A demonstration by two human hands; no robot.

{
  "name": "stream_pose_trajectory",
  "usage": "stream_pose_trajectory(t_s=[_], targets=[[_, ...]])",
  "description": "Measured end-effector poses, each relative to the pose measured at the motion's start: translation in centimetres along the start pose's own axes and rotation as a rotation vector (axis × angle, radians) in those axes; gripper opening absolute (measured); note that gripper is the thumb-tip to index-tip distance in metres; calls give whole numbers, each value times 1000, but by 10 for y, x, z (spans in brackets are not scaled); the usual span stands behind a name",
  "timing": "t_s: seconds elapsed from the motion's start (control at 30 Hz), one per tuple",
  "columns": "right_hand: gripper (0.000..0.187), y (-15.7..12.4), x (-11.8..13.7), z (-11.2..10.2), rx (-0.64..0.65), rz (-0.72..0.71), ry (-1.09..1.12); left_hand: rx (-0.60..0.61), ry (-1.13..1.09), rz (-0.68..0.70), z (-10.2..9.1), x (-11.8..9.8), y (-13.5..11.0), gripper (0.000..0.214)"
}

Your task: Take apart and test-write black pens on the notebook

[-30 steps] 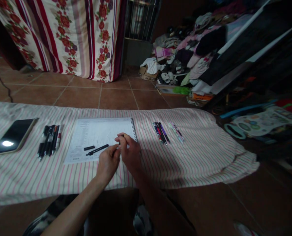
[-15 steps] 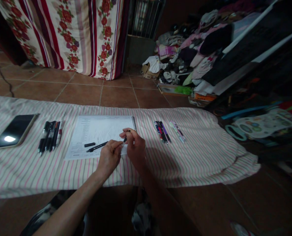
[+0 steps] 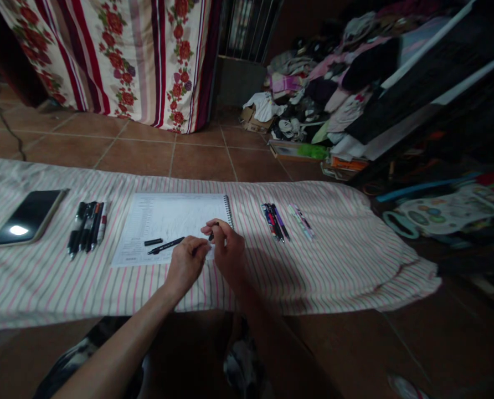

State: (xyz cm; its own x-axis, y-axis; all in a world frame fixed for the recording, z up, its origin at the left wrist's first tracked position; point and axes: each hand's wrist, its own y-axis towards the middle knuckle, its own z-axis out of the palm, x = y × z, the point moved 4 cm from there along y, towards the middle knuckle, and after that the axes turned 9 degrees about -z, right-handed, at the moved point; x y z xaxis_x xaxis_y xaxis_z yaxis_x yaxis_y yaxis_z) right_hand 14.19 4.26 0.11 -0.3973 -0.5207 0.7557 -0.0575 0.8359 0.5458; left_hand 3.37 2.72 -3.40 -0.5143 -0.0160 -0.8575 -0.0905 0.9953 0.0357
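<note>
Over the lower right part of a spiral notebook (image 3: 180,213), my two hands are close together with fingers pinched. My right hand (image 3: 230,246) grips a small black pen part (image 3: 211,235), mostly hidden by the fingers. My left hand (image 3: 185,265) is closed beside it, its fingertips near that part; a dark bit shows between them, too small to name. A black pen body (image 3: 164,246) lies on the page just left of my left hand. Above its left end rests a short black cap (image 3: 153,242).
Several pens (image 3: 87,230) lie side by side left of the notebook, with a phone (image 3: 29,217) beyond them. More pens (image 3: 275,223) and a pair of pale ones (image 3: 300,223) lie to the right. A striped cloth (image 3: 334,260) covers the table. Clothes (image 3: 322,94) are heaped behind.
The view has shifted slightly. My fingertips have drawn a little apart, and a dark bit now shows in my left fingers. The pen body and cap lie as before.
</note>
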Motion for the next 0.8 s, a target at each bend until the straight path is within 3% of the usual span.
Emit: stream_pose_trajectory(t_s=[0.27,0.6,0.8], targets=[[24,-8,-4,2,-57,-5,-37,-10,-9,28,3,0,-3,22],[22,-7,10,21,32,-228,-70,-69,50,21,0,4,-5,24],[21,-6,9,24,42,-287,-63,-20,-29,-1,-2,1,-5,22]])
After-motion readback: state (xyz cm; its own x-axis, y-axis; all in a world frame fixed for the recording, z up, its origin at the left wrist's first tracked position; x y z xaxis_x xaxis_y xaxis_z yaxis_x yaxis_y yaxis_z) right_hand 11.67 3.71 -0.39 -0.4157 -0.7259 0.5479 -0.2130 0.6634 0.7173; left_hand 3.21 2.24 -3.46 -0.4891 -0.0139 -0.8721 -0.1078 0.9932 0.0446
